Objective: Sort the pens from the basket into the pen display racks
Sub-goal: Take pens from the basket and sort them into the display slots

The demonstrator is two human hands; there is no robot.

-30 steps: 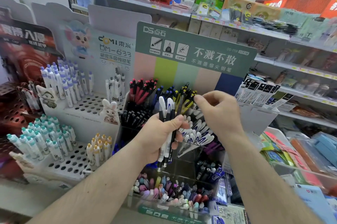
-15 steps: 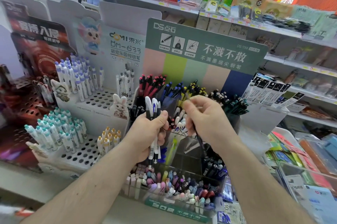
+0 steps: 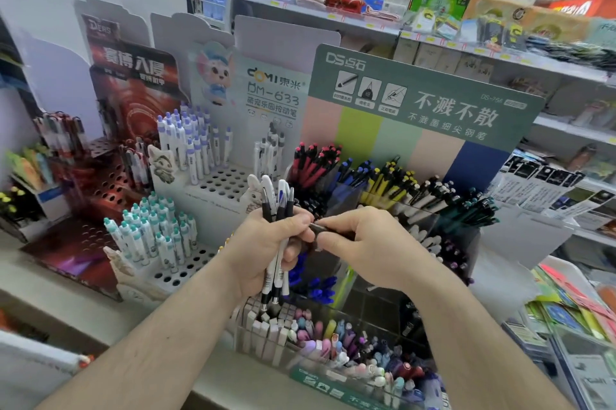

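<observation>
Sorting in progress. A bundle of pens (image 3: 277, 243) is grasped upright by the left hand (image 3: 266, 253); one dark pen (image 3: 325, 228) is pinched by the right hand (image 3: 363, 243) (basket not visible). Display racks (image 3: 393, 196) are largely stocked; the bundle remains unsorted.

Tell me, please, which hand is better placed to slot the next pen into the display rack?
Right, probably. The right hand pinches only one dark pen at the bundle's edge, in front of the green display rack. The left hand grips the whole bundle of pens.
</observation>
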